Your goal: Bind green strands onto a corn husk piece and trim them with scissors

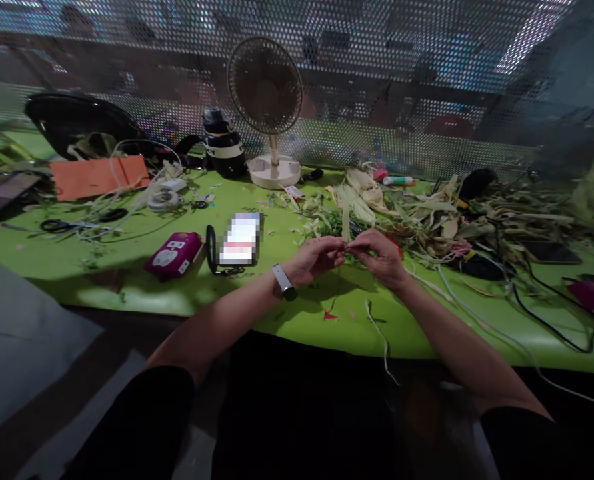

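My left hand (317, 259) and my right hand (381, 257) meet above the green table (127, 233), fingertips pinched together on a small thin piece too small to name. A grey watch sits on my left wrist. Just behind my hands lies a heap of dried husks and green strips (357, 200). A thin pale strand (379, 333) hangs over the table's front edge below my right hand.
A small white fan (271, 113) stands at the back. A phone (240, 240) and a magenta box (174, 253) lie to the left, scissors (61, 225) and an orange sheet (99, 177) farther left. Cables and more husks (501, 220) cover the right side.
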Action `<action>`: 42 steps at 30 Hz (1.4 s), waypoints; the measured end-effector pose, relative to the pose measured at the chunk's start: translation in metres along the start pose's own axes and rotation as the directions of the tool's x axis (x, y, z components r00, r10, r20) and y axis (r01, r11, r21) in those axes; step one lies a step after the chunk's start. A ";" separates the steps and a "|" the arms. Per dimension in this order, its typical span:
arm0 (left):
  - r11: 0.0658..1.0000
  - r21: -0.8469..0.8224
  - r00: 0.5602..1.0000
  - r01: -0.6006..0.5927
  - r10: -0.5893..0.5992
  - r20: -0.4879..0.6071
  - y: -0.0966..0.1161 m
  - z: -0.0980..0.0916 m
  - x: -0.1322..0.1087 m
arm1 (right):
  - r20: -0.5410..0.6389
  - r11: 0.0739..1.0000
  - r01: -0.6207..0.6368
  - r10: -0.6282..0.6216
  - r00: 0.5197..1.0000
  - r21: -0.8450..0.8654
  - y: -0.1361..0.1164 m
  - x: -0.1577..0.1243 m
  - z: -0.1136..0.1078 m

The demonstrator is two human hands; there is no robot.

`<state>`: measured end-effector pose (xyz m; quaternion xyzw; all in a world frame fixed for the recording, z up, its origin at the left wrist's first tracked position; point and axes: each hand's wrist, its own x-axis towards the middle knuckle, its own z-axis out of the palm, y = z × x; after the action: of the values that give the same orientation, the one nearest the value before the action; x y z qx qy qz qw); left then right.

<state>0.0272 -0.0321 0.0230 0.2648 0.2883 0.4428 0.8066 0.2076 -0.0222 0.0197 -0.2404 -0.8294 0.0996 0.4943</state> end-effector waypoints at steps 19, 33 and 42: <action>0.998 -0.031 0.998 -0.059 0.059 0.008 -0.008 0.001 -0.001 | -0.107 0.963 -0.168 0.148 0.983 -0.213 -0.005 -0.006 0.013; 0.948 0.176 0.963 -0.264 0.269 -0.004 -0.016 -0.002 0.001 | -0.119 0.766 -0.543 0.609 0.784 0.345 -0.006 -0.002 0.023; 0.888 0.363 0.956 -0.281 0.292 0.027 -0.014 -0.002 0.003 | -0.144 0.857 -0.498 0.513 0.846 0.130 -0.005 0.001 0.012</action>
<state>0.0353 -0.0355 0.0117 0.4424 0.3343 0.4998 0.6654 0.1948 -0.0256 0.0165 -0.4364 -0.6854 0.2411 0.5307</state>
